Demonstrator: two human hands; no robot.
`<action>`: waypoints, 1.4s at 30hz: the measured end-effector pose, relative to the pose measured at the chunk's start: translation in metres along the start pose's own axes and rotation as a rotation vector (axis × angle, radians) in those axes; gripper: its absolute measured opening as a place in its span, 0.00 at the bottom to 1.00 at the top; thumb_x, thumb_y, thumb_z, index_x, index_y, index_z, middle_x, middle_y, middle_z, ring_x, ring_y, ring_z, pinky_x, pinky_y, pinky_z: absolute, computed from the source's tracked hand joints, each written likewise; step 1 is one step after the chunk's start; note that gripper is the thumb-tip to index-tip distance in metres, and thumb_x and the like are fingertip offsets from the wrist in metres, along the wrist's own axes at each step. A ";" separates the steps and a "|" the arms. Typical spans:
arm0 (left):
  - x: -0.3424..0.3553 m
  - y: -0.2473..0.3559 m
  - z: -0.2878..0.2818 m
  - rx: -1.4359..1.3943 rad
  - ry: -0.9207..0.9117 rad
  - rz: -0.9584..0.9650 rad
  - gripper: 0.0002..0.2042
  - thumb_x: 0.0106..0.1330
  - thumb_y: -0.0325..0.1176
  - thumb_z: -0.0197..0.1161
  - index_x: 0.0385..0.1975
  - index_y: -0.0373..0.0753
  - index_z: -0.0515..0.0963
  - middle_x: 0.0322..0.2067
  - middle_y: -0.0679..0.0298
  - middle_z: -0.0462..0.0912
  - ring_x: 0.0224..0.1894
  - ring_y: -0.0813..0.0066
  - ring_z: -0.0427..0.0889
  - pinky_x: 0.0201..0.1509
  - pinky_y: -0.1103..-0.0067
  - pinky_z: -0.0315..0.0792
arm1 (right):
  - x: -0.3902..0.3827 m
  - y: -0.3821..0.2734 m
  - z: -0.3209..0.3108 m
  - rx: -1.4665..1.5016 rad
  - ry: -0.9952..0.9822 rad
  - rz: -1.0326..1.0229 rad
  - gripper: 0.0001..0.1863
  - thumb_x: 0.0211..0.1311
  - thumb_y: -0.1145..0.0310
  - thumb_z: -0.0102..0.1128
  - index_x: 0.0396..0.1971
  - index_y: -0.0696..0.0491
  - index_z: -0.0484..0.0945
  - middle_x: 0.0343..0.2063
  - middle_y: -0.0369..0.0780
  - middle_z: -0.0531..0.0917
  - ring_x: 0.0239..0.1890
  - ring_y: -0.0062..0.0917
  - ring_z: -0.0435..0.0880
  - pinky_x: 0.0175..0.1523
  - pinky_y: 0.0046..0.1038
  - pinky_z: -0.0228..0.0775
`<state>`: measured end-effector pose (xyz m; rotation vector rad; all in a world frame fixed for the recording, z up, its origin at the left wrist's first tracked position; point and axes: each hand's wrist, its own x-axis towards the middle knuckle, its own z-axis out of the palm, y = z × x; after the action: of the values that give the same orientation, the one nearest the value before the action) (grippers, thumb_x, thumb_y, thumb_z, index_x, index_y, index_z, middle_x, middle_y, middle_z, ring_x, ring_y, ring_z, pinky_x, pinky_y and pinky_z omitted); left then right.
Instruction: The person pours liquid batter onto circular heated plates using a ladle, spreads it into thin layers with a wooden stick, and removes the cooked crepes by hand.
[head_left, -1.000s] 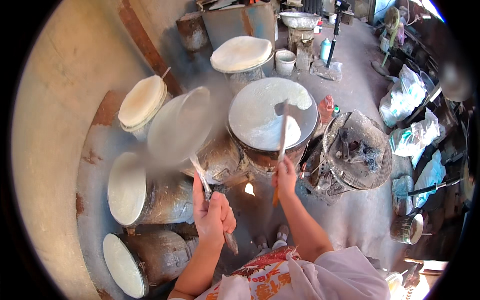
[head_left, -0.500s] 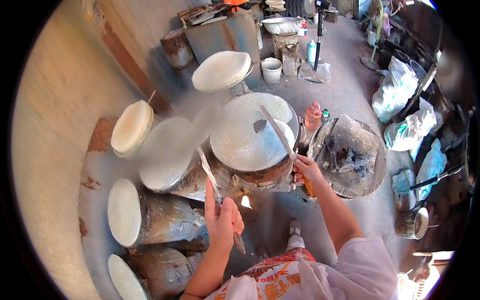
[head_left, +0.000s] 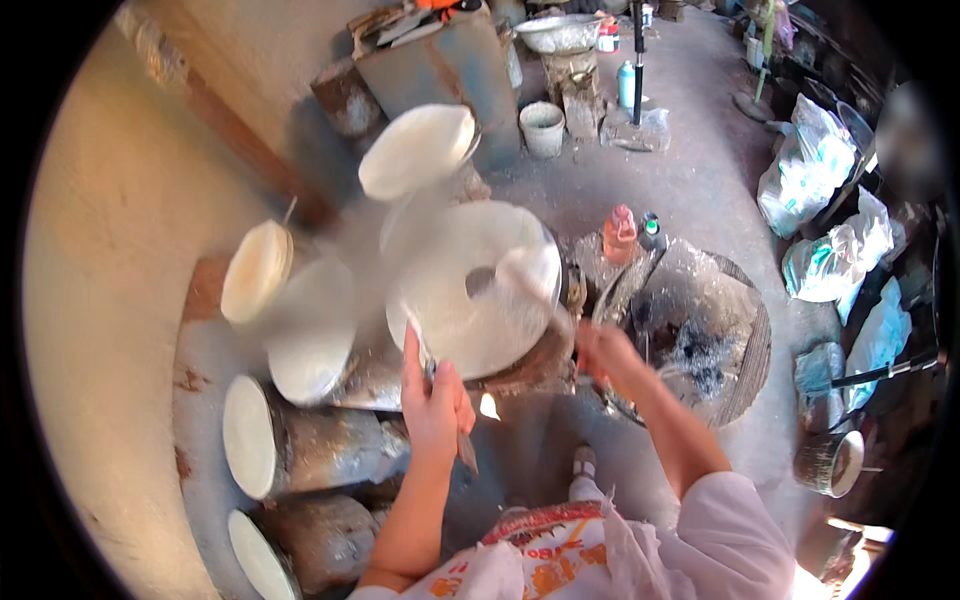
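In front of me is a round griddle coated with a thin pale layer of batter, which leaves a dark bare spot near the middle. My right hand, blurred by motion, grips a long flat wooden stick whose blade lies across the right part of the coated surface. My left hand is closed around a wooden scraper at the griddle's near left edge. Its pale tip points up to the rim, and its lower end shows below my fist.
Pale round sheets are stacked behind the griddle, with another stack by the left wall. Several drums with pale round tops line the left. A sooty round stand and a pink bottle are to the right. Steam blurs the left side.
My right hand has swung the stick over the griddle, and the pale layer now looks more even, with the dark spot nearer its middle. My left hand keeps its scraper. The view has shifted slightly.
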<state>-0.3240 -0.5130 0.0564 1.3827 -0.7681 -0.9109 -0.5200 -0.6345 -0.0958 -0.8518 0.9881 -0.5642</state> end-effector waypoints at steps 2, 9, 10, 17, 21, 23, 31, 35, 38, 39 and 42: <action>0.000 0.008 -0.004 0.039 0.032 0.014 0.28 0.68 0.26 0.42 0.66 0.48 0.43 0.12 0.73 0.56 0.08 0.86 0.54 0.09 0.85 0.54 | -0.018 0.014 0.003 -0.111 -0.057 0.081 0.12 0.65 0.66 0.48 0.44 0.52 0.74 0.19 0.37 0.77 0.14 0.14 0.72 0.12 0.17 0.55; 0.024 -0.001 0.026 0.040 -0.047 -0.051 0.28 0.67 0.26 0.42 0.66 0.48 0.43 0.12 0.72 0.57 0.08 0.87 0.54 0.09 0.86 0.55 | 0.051 -0.025 -0.063 -0.243 0.055 -0.098 0.16 0.61 0.67 0.52 0.49 0.48 0.74 0.19 0.33 0.77 0.11 0.12 0.67 0.14 0.16 0.58; 0.025 -0.001 0.027 0.058 -0.052 -0.050 0.28 0.67 0.26 0.43 0.66 0.49 0.43 0.11 0.73 0.57 0.08 0.87 0.54 0.09 0.86 0.55 | 0.058 -0.043 -0.047 -0.398 0.125 -0.140 0.16 0.61 0.67 0.52 0.50 0.47 0.74 0.19 0.34 0.77 0.13 0.13 0.68 0.18 0.19 0.62; 0.028 -0.024 -0.017 -0.078 -0.084 -0.265 0.29 0.67 0.31 0.49 0.66 0.56 0.45 0.11 0.74 0.58 0.09 0.86 0.56 0.10 0.86 0.55 | 0.011 -0.024 0.025 -0.780 0.299 -0.452 0.20 0.59 0.71 0.46 0.52 0.44 0.71 0.35 0.49 0.78 0.33 0.41 0.78 0.39 0.35 0.69; 0.065 -0.040 0.049 -0.305 -0.284 -0.432 0.30 0.66 0.35 0.51 0.66 0.57 0.47 0.15 0.73 0.61 0.10 0.85 0.58 0.11 0.83 0.56 | 0.029 -0.001 0.009 -0.941 0.430 -0.450 0.19 0.60 0.71 0.49 0.52 0.47 0.72 0.34 0.48 0.79 0.36 0.40 0.79 0.40 0.33 0.70; 0.070 -0.038 0.056 -0.477 -0.267 -0.364 0.30 0.66 0.36 0.51 0.66 0.56 0.47 0.15 0.73 0.60 0.10 0.85 0.57 0.10 0.84 0.54 | 0.038 -0.020 0.029 -1.062 0.388 -0.528 0.19 0.60 0.71 0.50 0.52 0.46 0.72 0.31 0.49 0.79 0.36 0.42 0.79 0.40 0.35 0.70; 0.075 -0.015 -0.023 -0.765 -0.007 -0.479 0.20 0.67 0.34 0.49 0.57 0.59 0.57 0.15 0.77 0.58 0.11 0.90 0.56 0.10 0.91 0.54 | 0.006 0.012 0.013 -1.065 0.296 -0.483 0.19 0.58 0.72 0.51 0.51 0.46 0.72 0.32 0.50 0.78 0.38 0.45 0.77 0.41 0.34 0.69; 0.075 -0.028 -0.037 -0.976 -0.014 -0.628 0.14 0.67 0.34 0.49 0.51 0.58 0.61 0.15 0.77 0.58 0.12 0.90 0.58 0.11 0.90 0.56 | 0.052 -0.020 0.003 -1.155 0.370 -0.685 0.16 0.60 0.67 0.49 0.48 0.44 0.73 0.26 0.50 0.78 0.29 0.46 0.77 0.33 0.41 0.68; 0.069 -0.014 -0.011 -0.851 0.018 -0.615 0.11 0.67 0.34 0.49 0.47 0.56 0.62 0.16 0.76 0.58 0.13 0.89 0.58 0.12 0.90 0.57 | 0.044 -0.036 -0.004 -1.270 0.220 -0.671 0.16 0.58 0.67 0.51 0.48 0.44 0.74 0.26 0.47 0.78 0.28 0.42 0.78 0.33 0.39 0.69; 0.071 -0.011 0.000 -0.871 0.041 -0.630 0.11 0.67 0.34 0.49 0.47 0.56 0.62 0.16 0.76 0.58 0.13 0.89 0.58 0.13 0.90 0.57 | 0.035 -0.034 0.001 -1.279 0.168 -0.688 0.16 0.58 0.68 0.51 0.48 0.44 0.74 0.26 0.46 0.78 0.28 0.42 0.78 0.33 0.39 0.69; 0.075 -0.014 -0.012 -0.953 0.023 -0.624 0.09 0.66 0.34 0.52 0.43 0.57 0.65 0.17 0.77 0.60 0.13 0.91 0.59 0.13 0.92 0.57 | 0.010 -0.026 0.013 -1.227 0.204 -0.668 0.15 0.57 0.68 0.52 0.46 0.44 0.76 0.26 0.47 0.78 0.29 0.43 0.77 0.34 0.39 0.69</action>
<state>-0.2798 -0.5729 0.0363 0.7462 0.1833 -1.4783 -0.5045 -0.6518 -0.0752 -2.3049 1.2141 -0.5783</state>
